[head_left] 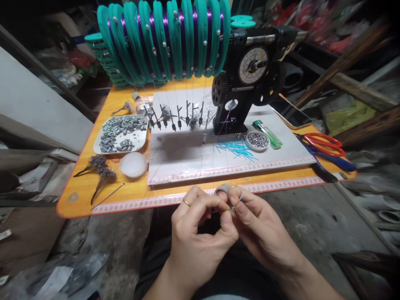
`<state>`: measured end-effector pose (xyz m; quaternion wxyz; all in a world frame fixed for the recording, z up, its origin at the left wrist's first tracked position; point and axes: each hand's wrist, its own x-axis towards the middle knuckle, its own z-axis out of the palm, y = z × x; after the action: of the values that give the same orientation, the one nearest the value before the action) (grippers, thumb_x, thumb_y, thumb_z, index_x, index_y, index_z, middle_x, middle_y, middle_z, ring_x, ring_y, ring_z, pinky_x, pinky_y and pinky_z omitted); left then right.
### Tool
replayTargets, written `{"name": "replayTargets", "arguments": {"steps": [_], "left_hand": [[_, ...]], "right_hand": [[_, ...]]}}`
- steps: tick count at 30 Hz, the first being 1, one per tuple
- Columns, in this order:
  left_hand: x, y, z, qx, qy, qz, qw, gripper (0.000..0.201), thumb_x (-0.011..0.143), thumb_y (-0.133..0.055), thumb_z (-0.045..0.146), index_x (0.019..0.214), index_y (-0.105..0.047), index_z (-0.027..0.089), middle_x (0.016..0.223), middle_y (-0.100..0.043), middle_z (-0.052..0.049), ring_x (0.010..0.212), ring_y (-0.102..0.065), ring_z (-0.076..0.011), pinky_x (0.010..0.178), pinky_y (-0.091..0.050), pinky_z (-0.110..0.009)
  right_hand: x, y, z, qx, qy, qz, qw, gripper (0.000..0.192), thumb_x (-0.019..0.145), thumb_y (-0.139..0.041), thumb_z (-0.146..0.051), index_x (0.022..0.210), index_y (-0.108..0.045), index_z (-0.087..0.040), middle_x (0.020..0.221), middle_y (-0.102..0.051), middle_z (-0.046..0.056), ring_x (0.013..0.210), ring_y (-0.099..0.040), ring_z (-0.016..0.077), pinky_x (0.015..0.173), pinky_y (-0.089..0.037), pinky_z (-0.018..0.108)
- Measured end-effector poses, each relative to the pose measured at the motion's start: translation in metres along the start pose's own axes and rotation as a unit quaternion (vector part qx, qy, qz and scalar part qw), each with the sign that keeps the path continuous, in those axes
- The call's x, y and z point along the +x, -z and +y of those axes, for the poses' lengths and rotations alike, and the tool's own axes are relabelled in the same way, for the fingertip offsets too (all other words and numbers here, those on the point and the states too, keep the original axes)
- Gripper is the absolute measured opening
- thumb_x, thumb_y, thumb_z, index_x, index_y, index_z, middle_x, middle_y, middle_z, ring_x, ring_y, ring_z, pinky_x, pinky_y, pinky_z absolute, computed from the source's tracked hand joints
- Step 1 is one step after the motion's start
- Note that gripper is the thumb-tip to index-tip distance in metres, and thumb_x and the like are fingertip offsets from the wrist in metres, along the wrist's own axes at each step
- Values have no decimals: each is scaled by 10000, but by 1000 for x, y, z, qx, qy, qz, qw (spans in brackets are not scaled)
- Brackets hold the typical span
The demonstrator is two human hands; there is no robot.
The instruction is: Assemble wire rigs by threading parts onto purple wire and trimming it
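Note:
Near the table's front edge, my two hands meet at the fingertips. My right hand (pixel 261 216) pinches a thin blue tube (pixel 237 203) between thumb and forefinger. With its thumb and forefinger pressed together, my left hand (pixel 200 229) touches the inner end of that tube; whatever lies in its pinch is too small to make out. A gold ring is on a left finger. A grey-beige wrap (pixel 222 188) sits round a fingertip between the hands. More blue tubes (pixel 236 150) lie loose on the white board (pixel 181 162), beside a small dish of metal bits (pixel 257 141).
Teal spools (pixel 175 41) of purple wire hang over a row of dark weights, beside a black dial machine (pixel 240 71). A white tray (pixel 145 143) of grey pieces stands left, near a white lid (pixel 133 164). Red-handled scissors (pixel 325 143), pliers, a green lighter (pixel 270 135) and a phone (pixel 292 110) lie right.

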<state>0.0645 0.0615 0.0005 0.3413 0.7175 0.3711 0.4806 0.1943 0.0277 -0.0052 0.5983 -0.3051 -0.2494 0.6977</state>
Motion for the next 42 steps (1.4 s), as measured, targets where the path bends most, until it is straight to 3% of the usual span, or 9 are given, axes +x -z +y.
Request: {"name": "replayTargets", "arguments": {"steps": [11, 26, 32, 36, 42], "left_hand": [[1, 3, 3, 23, -12, -20, 999, 150, 758, -602, 11, 797, -610, 156, 733, -552, 21, 672, -518, -64, 583, -437, -154], [-5, 1, 3, -58, 66, -1, 996, 138, 799, -665, 90, 850, -654, 218, 761, -571, 34, 622, -522, -52, 513, -442, -121], [-5, -1, 4, -57, 89, 1, 994, 154, 788, -656, 85, 814, -627, 234, 747, -555, 49, 598, -498, -49, 499, -433, -110], [-8, -2, 2, -88, 109, -6, 990, 153, 813, -646, 104, 845, -625, 252, 763, -570, 49, 612, -517, -53, 505, -433, -117], [-8, -3, 2, -80, 107, -7, 991, 147, 805, -631, 87, 834, -602, 229, 767, -549, 34, 635, -519, -62, 510, -416, -131]], "right_hand": [[-2, 1, -1, -47, 1, 2, 999, 83, 951, -586, -225, 909, -658, -234, 937, -614, -18, 882, -608, 72, 816, -495, 159], [0, -2, 0, 2, 9, -8, 1000, 56, 938, -602, -237, 920, -655, -236, 1022, -567, -14, 925, -614, 91, 852, -513, 196], [0, 5, 4, -49, 31, -8, 998, 53, 921, -630, -247, 955, -663, -270, 1077, -580, -11, 915, -636, 97, 861, -519, 220], [-2, 10, 8, -112, 76, 25, 990, 73, 906, -650, -228, 921, -684, -291, 1046, -623, -9, 917, -633, 107, 864, -523, 239], [-1, 3, 8, -9, 33, 17, 999, 56, 920, -630, -238, 887, -674, -250, 1015, -594, -16, 907, -615, 87, 837, -509, 190]]}}
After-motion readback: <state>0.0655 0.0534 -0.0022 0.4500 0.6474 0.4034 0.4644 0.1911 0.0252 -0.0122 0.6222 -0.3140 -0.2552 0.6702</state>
